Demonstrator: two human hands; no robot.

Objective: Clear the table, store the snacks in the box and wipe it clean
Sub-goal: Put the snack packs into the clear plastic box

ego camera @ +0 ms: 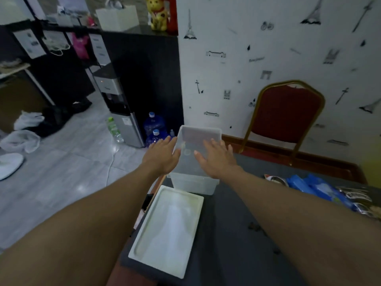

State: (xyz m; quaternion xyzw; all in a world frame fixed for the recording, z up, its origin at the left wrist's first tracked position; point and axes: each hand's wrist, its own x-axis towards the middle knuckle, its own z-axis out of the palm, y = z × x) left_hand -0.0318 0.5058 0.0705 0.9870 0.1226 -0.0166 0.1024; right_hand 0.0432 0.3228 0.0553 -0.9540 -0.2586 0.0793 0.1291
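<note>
Room with patterned wall (268, 58) and red chair (286, 112) behind dark surface (237, 223).

- Step in hand, by judgement: readying translucent storage box (193, 182) at surface's far left corner.
- White lid (169, 230) already off, lying along left edge.
- Snack packets (321, 188) not yet stored, piled at right edge.
- Grip: left hand (162, 155) and right hand (216, 159) flank box, fingers straight and apart, holding nothing. Contact with walls unclear.
- Next: clasp both walls, draw box toward packets.
</note>
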